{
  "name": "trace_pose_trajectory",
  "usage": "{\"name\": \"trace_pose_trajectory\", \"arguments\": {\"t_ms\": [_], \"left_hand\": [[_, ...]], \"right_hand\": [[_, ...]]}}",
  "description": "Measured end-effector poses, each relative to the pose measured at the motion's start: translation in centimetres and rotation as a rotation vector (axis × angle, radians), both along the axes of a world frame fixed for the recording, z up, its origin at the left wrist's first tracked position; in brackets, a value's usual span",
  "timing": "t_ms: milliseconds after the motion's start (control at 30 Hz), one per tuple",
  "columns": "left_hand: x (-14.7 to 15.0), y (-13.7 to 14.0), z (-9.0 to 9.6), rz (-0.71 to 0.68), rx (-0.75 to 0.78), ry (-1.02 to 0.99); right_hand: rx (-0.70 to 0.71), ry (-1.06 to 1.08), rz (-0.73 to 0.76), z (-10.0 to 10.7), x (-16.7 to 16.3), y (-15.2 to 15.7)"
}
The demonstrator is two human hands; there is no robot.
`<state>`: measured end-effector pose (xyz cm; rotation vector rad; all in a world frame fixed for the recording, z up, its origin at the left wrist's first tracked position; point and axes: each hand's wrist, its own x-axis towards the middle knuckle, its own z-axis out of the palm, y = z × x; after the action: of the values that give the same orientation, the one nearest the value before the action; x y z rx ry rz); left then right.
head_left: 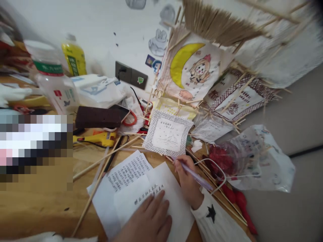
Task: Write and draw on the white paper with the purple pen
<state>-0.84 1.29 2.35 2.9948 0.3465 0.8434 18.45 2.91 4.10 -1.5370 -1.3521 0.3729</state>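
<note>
While the left hand [151, 218] lies flat, gripping nothing, on handwritten paper [130, 201], likely flimsy, best palm-pinned, the right hand [186, 179] by its right edge pinches a lilac pen [198, 178], probably light, stiff, best held near the tip.

Matt paper sheets [174, 183] on a smooth wooden counter [45, 210]
The pen [195, 175] looks like smooth plastic; the bag [274, 164] is glossy, crinkled plastic, the sticks [92, 198] bare matt wood, the roof [219, 26] rough and straw-like.
</note>
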Motion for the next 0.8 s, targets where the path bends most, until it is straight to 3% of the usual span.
{"name": "trace_pose_trajectory", "arguments": {"t_ms": [167, 267, 367, 533, 800], "left_hand": [[-0.7, 4.4, 3.8, 0.215, -0.237, 0.093], [-0.8, 7.6, 4.2, 0.319, -0.262, 0.132], [-0.9, 9.5, 3.6, 0.275, -0.399, 0.074], [-0.9, 9.7, 3.2, 0.138, -0.714, -0.004], [-0.8, 11.4, 3.6, 0.134, -0.913, -0.261]], "right_hand": [[0.088, 0.081, -0.034, 1.2, 0.5, 0.1], [0.065, 0.148, -0.047, 1.7, 0.7, 0.2], [0.036, 0.235, -0.07, 1.9, 0.6, 0.4], [0.01, 0.283, -0.006, 1.8, 0.5, 0.4], [-0.033, 0.275, 0.226, 1.1, 0.4, 0.3]]}}
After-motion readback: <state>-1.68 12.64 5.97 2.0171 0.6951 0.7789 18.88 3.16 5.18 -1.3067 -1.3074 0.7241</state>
